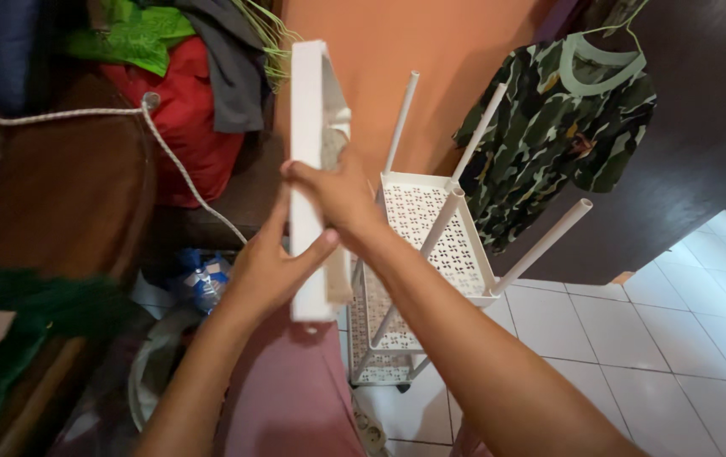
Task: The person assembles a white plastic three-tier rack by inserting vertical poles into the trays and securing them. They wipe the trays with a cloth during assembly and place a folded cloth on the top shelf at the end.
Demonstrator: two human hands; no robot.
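Your left hand (266, 267) gripped the lower edge of the white shelf tray (310, 178), fingers wrapped behind it and thumb pressed across its front. Your right hand (333, 193) closed on the tray's middle, pressing a grey cloth (333, 144) against its inner face. You held the tray upright, edge-on, in front of the orange wall (431, 51). Just beyond it stood the white rack (439, 233) with perforated shelves and bare poles on the tiled floor (634, 338). A camouflage shirt (562, 127) hung to the right.
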